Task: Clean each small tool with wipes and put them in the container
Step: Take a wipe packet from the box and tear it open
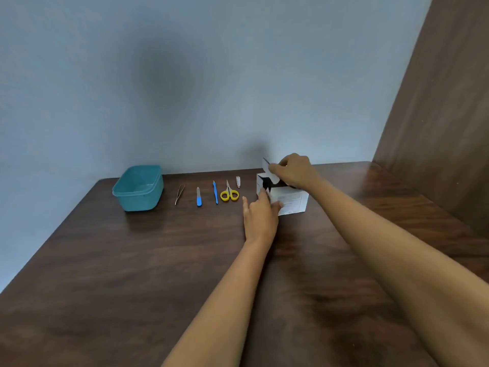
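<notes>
A dark wooden counter is standing against a blue-grey wall. By its far edge, the left grip is pressing straight fingers against the wipes box, while the right grip is pinching its top flap. The teal container is sitting toward the far-left corner.

- Wall: plain pale blue-grey, matte, with a soft dark shadow patch at mid-height.
- Wooden panel: dark brown, stands at right and meets the wall in a corner.
- Table: dark wood-grain top set against the wall, rounded far-left corner, dull sheen.
</notes>
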### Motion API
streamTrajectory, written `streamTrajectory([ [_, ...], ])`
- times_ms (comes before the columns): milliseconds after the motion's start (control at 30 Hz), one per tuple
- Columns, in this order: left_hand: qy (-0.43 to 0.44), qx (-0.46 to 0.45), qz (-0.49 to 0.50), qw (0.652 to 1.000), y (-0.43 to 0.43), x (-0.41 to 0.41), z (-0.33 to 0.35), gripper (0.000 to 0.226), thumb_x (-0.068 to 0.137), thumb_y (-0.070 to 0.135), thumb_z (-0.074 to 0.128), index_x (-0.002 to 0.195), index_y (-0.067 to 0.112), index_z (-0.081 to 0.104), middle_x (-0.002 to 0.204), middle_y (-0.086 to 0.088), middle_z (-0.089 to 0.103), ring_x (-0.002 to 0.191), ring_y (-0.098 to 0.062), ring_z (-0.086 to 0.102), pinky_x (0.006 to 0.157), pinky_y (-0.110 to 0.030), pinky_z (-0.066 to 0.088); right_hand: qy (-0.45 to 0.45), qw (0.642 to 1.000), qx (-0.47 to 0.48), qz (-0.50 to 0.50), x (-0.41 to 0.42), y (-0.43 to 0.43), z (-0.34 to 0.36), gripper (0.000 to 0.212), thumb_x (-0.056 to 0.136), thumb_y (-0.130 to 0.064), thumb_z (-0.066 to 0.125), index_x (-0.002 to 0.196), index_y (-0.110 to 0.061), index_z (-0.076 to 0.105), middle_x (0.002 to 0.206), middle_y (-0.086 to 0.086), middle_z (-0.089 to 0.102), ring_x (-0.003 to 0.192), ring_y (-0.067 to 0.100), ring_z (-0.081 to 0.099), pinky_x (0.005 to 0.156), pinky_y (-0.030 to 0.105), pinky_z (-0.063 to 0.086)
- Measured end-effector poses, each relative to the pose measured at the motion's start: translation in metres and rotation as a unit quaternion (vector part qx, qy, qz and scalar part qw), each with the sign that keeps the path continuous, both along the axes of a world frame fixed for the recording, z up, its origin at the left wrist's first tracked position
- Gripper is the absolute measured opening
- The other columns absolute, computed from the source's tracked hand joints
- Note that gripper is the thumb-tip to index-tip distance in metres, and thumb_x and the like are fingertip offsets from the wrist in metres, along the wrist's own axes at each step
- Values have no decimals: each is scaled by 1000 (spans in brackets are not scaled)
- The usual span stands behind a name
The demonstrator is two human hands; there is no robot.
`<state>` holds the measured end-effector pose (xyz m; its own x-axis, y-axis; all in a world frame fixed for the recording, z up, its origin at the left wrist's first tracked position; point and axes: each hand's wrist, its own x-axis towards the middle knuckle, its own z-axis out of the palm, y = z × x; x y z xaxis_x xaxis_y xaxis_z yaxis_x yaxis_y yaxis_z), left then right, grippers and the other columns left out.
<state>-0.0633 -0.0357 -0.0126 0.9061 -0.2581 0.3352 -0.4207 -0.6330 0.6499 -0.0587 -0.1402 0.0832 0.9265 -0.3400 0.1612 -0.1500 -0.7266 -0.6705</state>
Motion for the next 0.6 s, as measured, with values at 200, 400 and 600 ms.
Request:
streamTrajectory([
  [200, -2, 9, -4, 1000, 8, -27, 1, 45, 100, 29, 45, 141, 9, 40, 110, -8, 70, 113, -26, 59, 120, -34, -1, -75, 954, 270, -109, -32, -54, 27, 21, 85, -20, 56, 92, 1, 54, 97, 17, 57, 79, 32, 61, 62, 39, 56],
  [400, -30, 42, -1, 999, 8, -36, -2, 47, 101, 32, 43, 140, 8, 38, 102, -7, 72, 107, -24, 62, 120, -34, -1, 27, 970, -37, -237, -54, -82, -21, 24, 87, -10, 52, 106, 4, 57, 115, 22, 58, 111, 41, 51, 85, 38, 45],
  [600, -60, 80, 4, 995, 7, -32, -6, 48, 101, 33, 42, 141, 8, 37, 95, -7, 72, 100, -22, 65, 121, -36, 4, -70, 983, -159, -54, -47, -47, -30, 16, 81, -5, 58, 90, -15, 66, 91, 1, 62, 94, 20, 56, 74, 25, 39],
])
